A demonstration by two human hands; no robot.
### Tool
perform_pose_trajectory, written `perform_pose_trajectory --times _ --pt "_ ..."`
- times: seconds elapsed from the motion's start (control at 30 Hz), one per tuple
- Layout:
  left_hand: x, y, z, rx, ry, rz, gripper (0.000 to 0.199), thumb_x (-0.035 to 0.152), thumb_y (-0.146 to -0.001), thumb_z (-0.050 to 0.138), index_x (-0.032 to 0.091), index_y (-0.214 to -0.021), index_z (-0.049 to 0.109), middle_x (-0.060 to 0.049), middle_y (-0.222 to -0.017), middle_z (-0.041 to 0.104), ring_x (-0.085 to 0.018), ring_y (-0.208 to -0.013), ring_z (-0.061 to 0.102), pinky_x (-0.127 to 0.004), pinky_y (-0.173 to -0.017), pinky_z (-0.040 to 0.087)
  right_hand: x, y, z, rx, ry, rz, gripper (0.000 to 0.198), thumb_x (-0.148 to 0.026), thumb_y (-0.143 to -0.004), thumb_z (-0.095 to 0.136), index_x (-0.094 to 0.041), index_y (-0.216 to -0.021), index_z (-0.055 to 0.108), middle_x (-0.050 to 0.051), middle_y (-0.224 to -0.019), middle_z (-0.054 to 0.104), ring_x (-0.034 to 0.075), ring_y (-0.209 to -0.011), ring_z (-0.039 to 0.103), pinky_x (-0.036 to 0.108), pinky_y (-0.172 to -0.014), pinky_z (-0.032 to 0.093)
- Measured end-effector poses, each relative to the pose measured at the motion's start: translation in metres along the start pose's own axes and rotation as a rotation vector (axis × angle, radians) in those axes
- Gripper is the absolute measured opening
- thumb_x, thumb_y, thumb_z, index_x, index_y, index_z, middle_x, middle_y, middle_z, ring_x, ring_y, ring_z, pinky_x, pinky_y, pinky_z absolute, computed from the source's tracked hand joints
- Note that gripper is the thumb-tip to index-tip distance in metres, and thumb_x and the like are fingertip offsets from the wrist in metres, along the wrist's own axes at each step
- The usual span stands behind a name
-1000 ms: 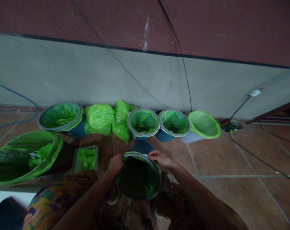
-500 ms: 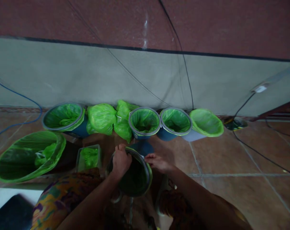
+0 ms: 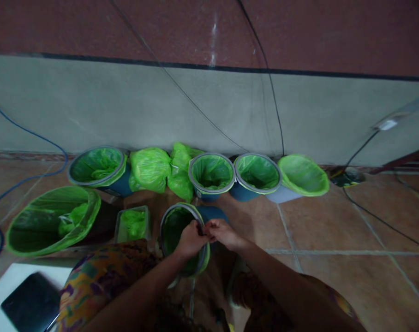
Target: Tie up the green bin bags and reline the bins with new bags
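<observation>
Between my knees stands a trash bin (image 3: 164, 229) with a grey ring on its rim and a green bag lining it. My left hand (image 3: 192, 240) reaches across the bin's mouth, its fingers closed at the right side of the rim. From the outside, my right hand (image 3: 222, 232) meets it there, thumb and fingers pinched at the same edge. The fingertips of both hands nearly touch. Exactly what they pinch is partly hidden, but the green bin liner (image 3: 205, 260) folds over the rim just below them.
Along the wall stand several lined bins (image 3: 258, 173) and tied green bags (image 3: 150, 168). On my left are a large lined bin (image 3: 26, 230), a small clear container (image 3: 147, 223) of green bags, and a dark device (image 3: 31, 302) on a white surface. Cables (image 3: 379, 226) cross the floor.
My left hand has moved from the far left rim across to the right rim, beside my right hand. The bin's mouth has shifted slightly left.
</observation>
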State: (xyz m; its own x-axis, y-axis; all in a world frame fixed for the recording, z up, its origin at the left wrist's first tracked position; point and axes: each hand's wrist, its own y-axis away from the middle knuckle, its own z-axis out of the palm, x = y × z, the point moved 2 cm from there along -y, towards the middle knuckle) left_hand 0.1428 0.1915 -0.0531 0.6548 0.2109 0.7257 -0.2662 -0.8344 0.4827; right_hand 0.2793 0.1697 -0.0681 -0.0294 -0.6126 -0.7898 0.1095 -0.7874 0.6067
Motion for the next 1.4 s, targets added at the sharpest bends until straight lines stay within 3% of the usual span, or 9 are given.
perform_pose_trajectory --times 0.23,0.33,0.53,0.67,0.8,1.07,1.27,1.4 --pt "0.006 0.002 -0.001 0.022 -0.164 0.065 0.026 0.026 -0.069 0.072 0.02 -0.075 0.048 0.004 -0.067 0.057 -0.011 -0.062 0.054 -0.021 -0.055 0.033 0.002 -0.003 -0.002 0.03 -0.055 0.024 0.003 -0.017 -0.073 0.059 -0.015 -0.07 0.059 -0.004 -0.055 0.06 0.011 -0.05 0.058 0.025 -0.052 0.051" --pt "0.006 0.001 -0.001 0.006 -0.154 0.079 0.027 0.026 -0.068 0.072 0.02 -0.075 0.046 0.004 -0.067 0.056 -0.01 -0.061 0.053 -0.021 -0.055 0.032 0.002 -0.004 -0.002 0.085 -0.008 0.017 0.011 -0.012 -0.079 0.052 -0.016 -0.069 0.057 -0.004 -0.053 0.058 0.011 -0.048 0.059 0.024 -0.049 0.052" --pt "0.007 0.001 0.0 -0.013 -0.163 0.098 0.025 0.023 -0.07 0.07 0.02 -0.076 0.046 0.003 -0.068 0.056 -0.011 -0.06 0.052 -0.022 -0.055 0.032 0.008 -0.006 -0.002 0.138 0.044 0.01 0.018 -0.012 -0.086 0.047 -0.016 -0.069 0.054 -0.004 -0.053 0.056 0.011 -0.046 0.058 0.024 -0.048 0.053" --pt "0.008 0.001 0.0 0.005 -0.18 0.098 0.026 0.029 -0.072 0.07 0.02 -0.078 0.047 0.001 -0.071 0.059 -0.013 -0.063 0.056 -0.023 -0.057 0.035 0.005 -0.004 -0.003 0.067 0.021 -0.025 0.016 -0.022 -0.088 0.05 -0.016 -0.075 0.055 -0.002 -0.06 0.06 0.011 -0.052 0.062 0.023 -0.049 0.054" --pt "0.008 0.0 0.004 -0.002 -0.21 0.107 0.028 0.031 -0.071 0.072 0.019 -0.084 0.051 -0.002 -0.078 0.064 -0.016 -0.071 0.061 -0.023 -0.06 0.038 -0.004 -0.003 -0.006 0.076 0.03 -0.065 0.02 -0.036 -0.083 0.059 -0.017 -0.078 0.057 -0.002 -0.063 0.059 0.013 -0.055 0.06 0.023 -0.046 0.052" --pt "0.004 -0.001 0.008 -0.01 -0.143 0.083 0.03 0.03 -0.07 0.075 0.018 -0.088 0.054 -0.004 -0.085 0.069 -0.018 -0.078 0.066 -0.023 -0.064 0.043 -0.006 -0.01 -0.005 0.189 0.098 -0.055 0.013 -0.013 -0.081 0.051 -0.018 -0.068 0.055 -0.003 -0.055 0.056 0.012 -0.05 0.057 0.024 -0.048 0.051" --pt "0.005 0.001 0.009 -0.033 -0.211 0.087 0.027 0.023 -0.07 0.069 0.018 -0.092 0.053 -0.005 -0.087 0.068 -0.019 -0.079 0.066 -0.024 -0.064 0.042 -0.008 -0.008 -0.006 0.176 0.057 -0.029 0.012 -0.023 -0.084 0.054 -0.018 -0.073 0.054 -0.003 -0.058 0.058 0.013 -0.052 0.059 0.024 -0.049 0.051" --pt "0.006 0.003 0.01 -0.046 -0.23 0.074 0.026 0.02 -0.07 0.067 0.017 -0.093 0.053 -0.006 -0.087 0.068 -0.019 -0.079 0.065 -0.025 -0.065 0.042 -0.009 -0.009 -0.006 0.146 0.103 -0.015 0.014 -0.016 -0.08 0.055 -0.017 -0.067 0.054 -0.004 -0.053 0.055 0.01 -0.05 0.055 0.021 -0.05 0.049"
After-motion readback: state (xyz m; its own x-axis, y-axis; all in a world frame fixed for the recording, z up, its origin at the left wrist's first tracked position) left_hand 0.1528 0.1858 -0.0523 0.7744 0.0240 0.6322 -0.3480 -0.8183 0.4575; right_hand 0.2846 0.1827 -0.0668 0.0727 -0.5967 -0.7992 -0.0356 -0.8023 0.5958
